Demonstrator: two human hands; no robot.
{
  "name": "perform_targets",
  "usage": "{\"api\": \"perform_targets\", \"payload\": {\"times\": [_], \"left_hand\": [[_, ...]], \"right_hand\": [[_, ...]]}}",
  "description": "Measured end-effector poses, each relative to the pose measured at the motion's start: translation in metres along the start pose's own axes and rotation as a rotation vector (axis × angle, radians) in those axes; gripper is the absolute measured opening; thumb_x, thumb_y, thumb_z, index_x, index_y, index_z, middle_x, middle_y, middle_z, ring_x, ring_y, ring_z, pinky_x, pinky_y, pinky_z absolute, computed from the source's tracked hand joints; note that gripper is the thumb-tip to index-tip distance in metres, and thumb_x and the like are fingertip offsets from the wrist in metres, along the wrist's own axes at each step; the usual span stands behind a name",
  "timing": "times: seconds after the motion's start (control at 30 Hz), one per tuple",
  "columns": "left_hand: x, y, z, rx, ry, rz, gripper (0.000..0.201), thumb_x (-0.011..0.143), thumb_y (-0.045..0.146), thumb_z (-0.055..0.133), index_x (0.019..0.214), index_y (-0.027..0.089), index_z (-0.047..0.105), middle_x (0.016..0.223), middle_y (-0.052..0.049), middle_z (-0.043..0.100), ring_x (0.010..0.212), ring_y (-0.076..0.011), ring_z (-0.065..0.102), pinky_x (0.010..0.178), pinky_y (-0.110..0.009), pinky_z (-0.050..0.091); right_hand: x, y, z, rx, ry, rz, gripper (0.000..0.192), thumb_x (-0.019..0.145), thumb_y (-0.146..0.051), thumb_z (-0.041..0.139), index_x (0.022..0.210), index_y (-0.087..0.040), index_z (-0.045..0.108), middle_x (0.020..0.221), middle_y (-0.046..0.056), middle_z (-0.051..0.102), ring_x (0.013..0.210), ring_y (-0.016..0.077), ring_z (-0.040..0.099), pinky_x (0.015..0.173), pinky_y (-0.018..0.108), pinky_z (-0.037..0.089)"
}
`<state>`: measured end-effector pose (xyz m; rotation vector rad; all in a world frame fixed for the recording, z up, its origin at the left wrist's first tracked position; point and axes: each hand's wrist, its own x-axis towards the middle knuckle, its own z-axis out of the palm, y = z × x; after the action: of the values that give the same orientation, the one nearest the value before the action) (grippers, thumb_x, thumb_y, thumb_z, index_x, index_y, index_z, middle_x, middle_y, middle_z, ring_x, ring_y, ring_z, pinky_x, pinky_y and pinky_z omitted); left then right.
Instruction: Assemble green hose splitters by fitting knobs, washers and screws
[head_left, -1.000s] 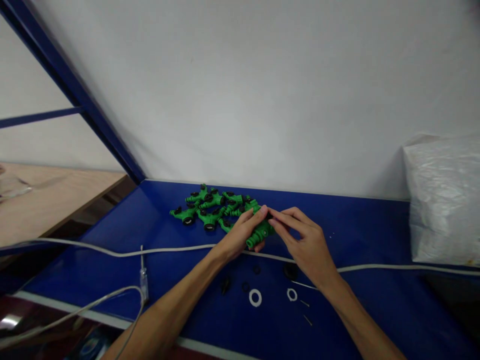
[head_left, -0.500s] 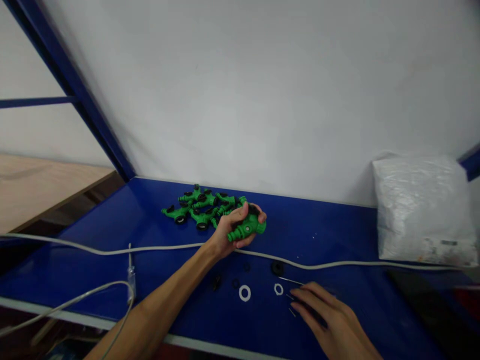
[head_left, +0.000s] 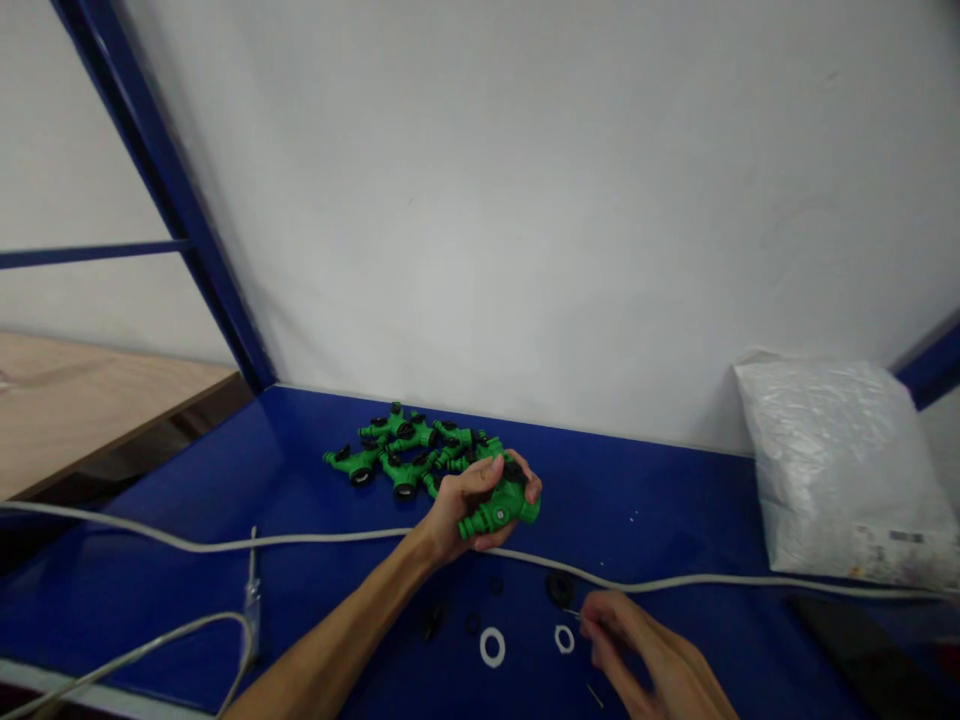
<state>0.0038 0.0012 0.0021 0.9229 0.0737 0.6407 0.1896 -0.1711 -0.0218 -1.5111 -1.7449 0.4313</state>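
Note:
In my left hand [head_left: 480, 500] is a green hose splitter [head_left: 501, 510] with black parts, gripped above the blue table [head_left: 330, 585]. A screw-like spot shows on its side. At the lower right, the thumb and fingers of my right hand [head_left: 637, 650] pinch a thin metal rod [head_left: 572, 612]; most of it is hidden by the fingers. The rod's visible end lies close to a black ring [head_left: 559, 588]. Near the right hand are a white ring [head_left: 564, 640] with a notched edge and a thin metal pin [head_left: 595, 695]. A larger white washer [head_left: 493, 647] lies further left.
Several green splitters [head_left: 405, 475] are grouped behind my left hand. A pale cable [head_left: 315, 538] crosses the table. A clear-handled screwdriver [head_left: 253, 600] lies left. Small dark rings [head_left: 473, 623] lie near the front. A white plastic package [head_left: 840, 470] stands right, against the wall.
My right hand has moved left over the thin metal rod and its fingers have closed together. My left hand still holds the splitter. The whole view has tilted upward.

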Motion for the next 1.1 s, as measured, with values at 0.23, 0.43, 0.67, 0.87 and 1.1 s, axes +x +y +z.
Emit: {"api": "perform_targets", "payload": {"times": [0.23, 0.43, 0.67, 0.87, 1.1], "left_hand": [[-0.002, -0.002, 0.006, 0.188, 0.066, -0.05, 0.037, 0.089, 0.05, 0.063, 0.094, 0.014, 0.061, 0.081, -0.003, 0.062, 0.035, -0.0034, 0.044, 0.028, -0.016, 0.028], [-0.004, -0.005, 0.006, 0.259, 0.084, -0.12, 0.042, 0.086, 0.055, 0.065, 0.094, 0.014, 0.06, 0.073, -0.001, 0.061, 0.036, -0.0045, 0.043, 0.03, -0.016, 0.033], [-0.005, -0.007, 0.003, 0.293, 0.094, -0.12, 0.042, 0.087, 0.055, 0.066, 0.098, 0.014, 0.061, 0.073, 0.0, 0.059, 0.037, -0.0047, 0.043, 0.032, -0.017, 0.034], [-0.006, -0.008, 0.002, 0.316, 0.084, -0.124, 0.04, 0.088, 0.054, 0.064, 0.1, 0.015, 0.06, 0.076, 0.0, 0.058, 0.039, -0.005, 0.044, 0.032, -0.017, 0.035], [-0.007, -0.004, 0.004, 0.373, 0.078, -0.115, 0.043, 0.086, 0.056, 0.066, 0.099, 0.015, 0.062, 0.072, 0.001, 0.057, 0.04, -0.006, 0.046, 0.033, -0.017, 0.034]], "right_hand": [[0.058, -0.06, -0.012, 0.322, 0.195, 0.107, 0.01, 0.086, -0.036, 0.071, 0.082, -0.028, 0.076, 0.07, -0.001, 0.075, 0.066, 0.017, 0.074, 0.061, 0.018, 0.057], [0.08, -0.058, -0.004, 0.418, 0.278, 0.067, 0.009, 0.082, -0.027, 0.074, 0.074, -0.027, 0.077, 0.072, -0.001, 0.074, 0.067, 0.0145, 0.069, 0.063, 0.019, 0.055], [0.082, -0.049, 0.004, 0.393, 0.29, 0.095, 0.009, 0.08, -0.026, 0.074, 0.072, -0.026, 0.078, 0.075, 0.0, 0.074, 0.068, 0.0154, 0.069, 0.063, 0.021, 0.055], [0.081, -0.049, 0.007, 0.378, 0.314, 0.111, 0.009, 0.082, -0.028, 0.073, 0.074, -0.027, 0.078, 0.078, 0.001, 0.074, 0.072, 0.0164, 0.069, 0.066, 0.023, 0.055], [0.091, -0.037, 0.002, 0.476, 0.175, 0.246, 0.012, 0.074, -0.032, 0.081, 0.073, -0.023, 0.073, 0.076, 0.001, 0.067, 0.073, 0.0174, 0.065, 0.067, 0.028, 0.051]]}}
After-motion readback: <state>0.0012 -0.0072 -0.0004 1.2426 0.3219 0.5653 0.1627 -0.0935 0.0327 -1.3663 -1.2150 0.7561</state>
